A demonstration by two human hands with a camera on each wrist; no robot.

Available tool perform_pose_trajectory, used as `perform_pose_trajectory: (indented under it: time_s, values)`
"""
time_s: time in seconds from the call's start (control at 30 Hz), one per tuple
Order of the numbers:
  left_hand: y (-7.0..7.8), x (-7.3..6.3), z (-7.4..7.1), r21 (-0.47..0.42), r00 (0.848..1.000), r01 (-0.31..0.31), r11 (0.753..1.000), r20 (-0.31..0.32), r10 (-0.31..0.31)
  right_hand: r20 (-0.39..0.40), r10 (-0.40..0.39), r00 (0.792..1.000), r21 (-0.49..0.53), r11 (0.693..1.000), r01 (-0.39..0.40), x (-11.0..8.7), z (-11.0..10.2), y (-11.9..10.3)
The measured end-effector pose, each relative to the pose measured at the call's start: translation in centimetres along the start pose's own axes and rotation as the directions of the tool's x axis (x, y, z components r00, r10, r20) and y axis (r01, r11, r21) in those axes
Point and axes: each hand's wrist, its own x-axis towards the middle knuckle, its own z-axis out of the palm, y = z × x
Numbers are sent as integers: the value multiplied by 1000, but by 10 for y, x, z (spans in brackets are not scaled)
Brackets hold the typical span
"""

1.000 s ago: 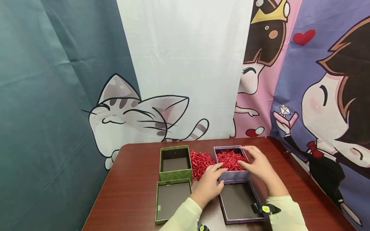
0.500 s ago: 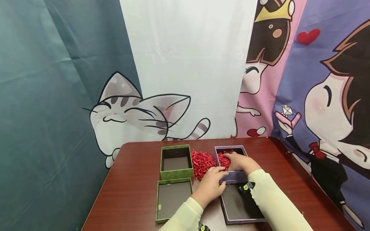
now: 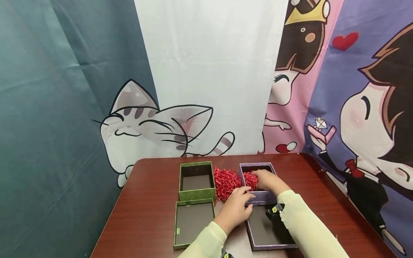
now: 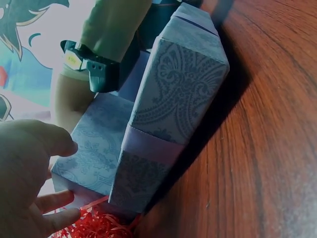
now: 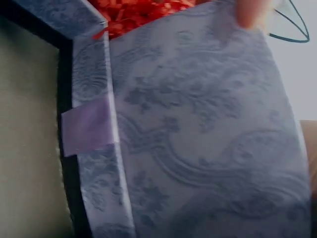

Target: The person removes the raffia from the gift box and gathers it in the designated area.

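My right hand (image 3: 269, 181) reaches down into the purple patterned box (image 3: 262, 197), at the red shredded paper (image 3: 250, 181) inside. Its fingers are hidden by the box wall and the back of the hand. At the box's front left corner is my left hand (image 3: 233, 209), fingers spread and slightly bent. In the left wrist view, its thumb stands out over the box's front face while the other fingers lie along the side. In front of that box lies the purple tray-like lid (image 3: 266, 227), inside up, partly covered by my right sleeve.
A heap of red shredded paper (image 3: 226, 182) lies between the purple box and a green box (image 3: 196, 195) with a bare interior. A green lid (image 3: 194, 224) lies inside up before the green box. Behind the brown table (image 3: 142, 208) hangs a printed cloth (image 3: 206, 71).
My right hand has moved from above the purple box's right rim down and left into it, onto the shredded paper. My left hand has barely moved.
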Motion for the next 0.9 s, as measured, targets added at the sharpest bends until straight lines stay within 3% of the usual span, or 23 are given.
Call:
perform_pose_trajectory:
  time_s: [0.2, 0.37, 0.53, 0.6, 0.7, 0.9]
  values:
    - [-2, -3, -1, 4, 1000, 11, 1000, -4, -11, -164, -57, 985, 70, 995, 69, -8, -36, -1]
    - [-2, -3, -2, 17, 1000, 18, 1000, -7, -18, -333, -72, 940, 131, 984, 121, -20, -80, 9]
    - [-1, -4, -1, 13, 1000, 22, 1000, 6, -22, -435, 58, 899, 160, 987, 13, -44, -107, 41]
    - [0, -4, -1, 11, 1000, 22, 1000, 11, -22, -429, 133, 893, 171, 983, -64, -54, -110, 58]
    - [1, -4, -1, 9, 1000, 25, 1000, 13, -25, -376, 208, 903, 165, 974, -156, -65, -104, 82]
    - [3, -3, -4, -10, 999, 38, 999, 12, -38, -230, 185, 955, 104, 981, -165, -67, -55, 111]
